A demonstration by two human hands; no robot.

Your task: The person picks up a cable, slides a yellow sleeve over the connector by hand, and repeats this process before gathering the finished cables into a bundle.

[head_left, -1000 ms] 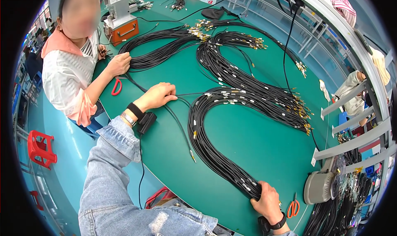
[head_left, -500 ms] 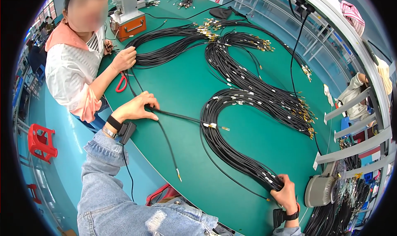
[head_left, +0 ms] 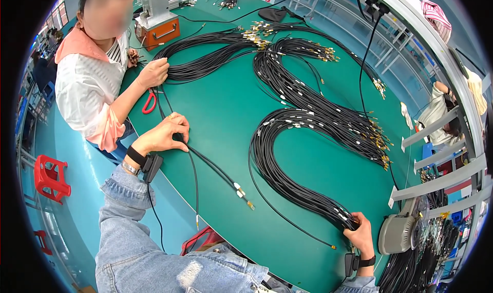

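My left hand [head_left: 167, 134] is closed around a few thin black cables [head_left: 213, 165] near the table's left edge. Their ends trail toward the lower right, with white labels and a metal tip showing. At the lower right, my right hand [head_left: 360, 235] grips the near end of a thick black cable bundle [head_left: 277, 177]; the fingertips are partly hidden there. The bundle curves in an arch across the green table, with white labels along it. One loose cable [head_left: 292, 223] with a brass-coloured tip strays from its near side.
More cable bundles [head_left: 308, 95] with brass connectors lie farther back. Across the left corner, a co-worker's hand [head_left: 153, 73] holds cables beside red-handled scissors [head_left: 149, 103]. An orange-based machine [head_left: 158, 33] stands behind. A grey motor-like device [head_left: 396, 235] sits right of my right hand.
My left hand has drawn slightly left and down, and the labelled cable ends have swung away from the big bundle. My right hand has shifted a little right and up.
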